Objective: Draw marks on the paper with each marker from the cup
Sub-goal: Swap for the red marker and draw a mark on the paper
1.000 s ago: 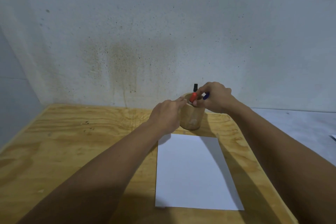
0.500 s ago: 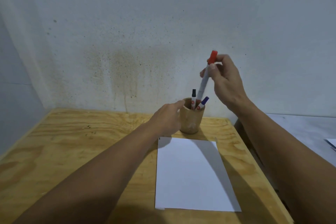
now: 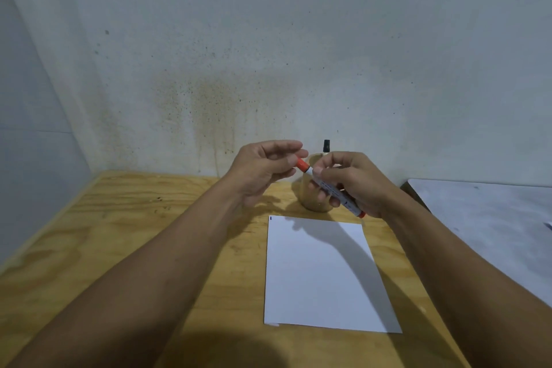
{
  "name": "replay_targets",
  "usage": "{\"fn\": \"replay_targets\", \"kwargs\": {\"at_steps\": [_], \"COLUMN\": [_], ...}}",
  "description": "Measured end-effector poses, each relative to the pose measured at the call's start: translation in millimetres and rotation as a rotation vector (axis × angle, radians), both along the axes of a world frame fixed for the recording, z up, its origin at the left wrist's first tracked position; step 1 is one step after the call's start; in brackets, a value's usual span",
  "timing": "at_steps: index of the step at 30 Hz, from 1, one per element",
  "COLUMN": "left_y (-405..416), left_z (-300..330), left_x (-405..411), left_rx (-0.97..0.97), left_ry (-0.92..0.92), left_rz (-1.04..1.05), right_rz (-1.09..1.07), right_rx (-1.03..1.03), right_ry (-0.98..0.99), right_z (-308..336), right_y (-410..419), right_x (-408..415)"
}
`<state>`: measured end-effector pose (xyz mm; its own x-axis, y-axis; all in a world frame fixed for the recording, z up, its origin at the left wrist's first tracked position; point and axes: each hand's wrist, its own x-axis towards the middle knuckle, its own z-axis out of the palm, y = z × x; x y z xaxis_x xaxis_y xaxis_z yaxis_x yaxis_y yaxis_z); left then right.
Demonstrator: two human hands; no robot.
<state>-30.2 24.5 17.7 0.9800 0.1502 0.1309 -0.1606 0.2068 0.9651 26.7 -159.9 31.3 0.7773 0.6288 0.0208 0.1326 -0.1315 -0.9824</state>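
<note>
My right hand (image 3: 355,184) grips the white barrel of a red marker (image 3: 330,188), held slanted in the air in front of the wooden cup (image 3: 310,202). My left hand (image 3: 265,170) pinches the marker's red cap (image 3: 302,165) at its upper left end. The cup stands just behind the white paper (image 3: 322,275), mostly hidden by my hands. A black marker tip (image 3: 326,146) sticks up out of the cup. The paper lies flat on the plywood table (image 3: 119,233) and has a tiny dark mark at its top left corner.
A stained white wall rises right behind the cup. A grey-white surface (image 3: 490,218) adjoins the table on the right. My forearms reach across the table on either side of the paper.
My right hand lifted the red marker out of the cup, then lowered it and turned it slanted. My left hand left the cup and took hold of the cap.
</note>
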Motion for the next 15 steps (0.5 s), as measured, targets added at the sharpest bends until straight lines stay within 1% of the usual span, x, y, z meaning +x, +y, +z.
{"fn": "replay_targets", "kwargs": {"at_steps": [2, 3, 6, 8, 10, 11, 12, 13, 15], "left_y": [3, 4, 2, 1, 4, 7, 12, 16, 23], "left_z": [-7, -11, -20, -24, -27, -30, -34, -41, -54], "left_x": [-2, -3, -4, -3, -3, -4, -4, -5, -5], "left_rx": [-0.03, -0.04, -0.039, -0.081, -0.135, -0.102, -0.009, 0.098, 0.27], "left_ry": [0.0, -0.003, 0.021, 0.049, 0.1, 0.132, 0.167, 0.201, 0.254], "left_rz": [-0.012, 0.011, 0.154, 0.25, 0.346, 0.394, 0.448, 0.496, 0.572], "right_rz": [0.026, 0.045, 0.048, -0.022, -0.086, -0.103, -0.109, -0.105, -0.08], "right_rx": [0.041, 0.045, 0.053, 0.064, 0.024, -0.005, -0.025, -0.027, 0.02], "right_ry": [0.056, 0.054, 0.002, -0.071, -0.205, -0.264, -0.291, -0.286, -0.2], "right_z": [-6, -9, -20, -27, -33, -35, -37, -38, -38], "right_y": [3, 5, 11, 16, 19, 19, 19, 17, 12], "right_x": [-2, -3, -6, -8, -9, -9, -9, -9, -10]}}
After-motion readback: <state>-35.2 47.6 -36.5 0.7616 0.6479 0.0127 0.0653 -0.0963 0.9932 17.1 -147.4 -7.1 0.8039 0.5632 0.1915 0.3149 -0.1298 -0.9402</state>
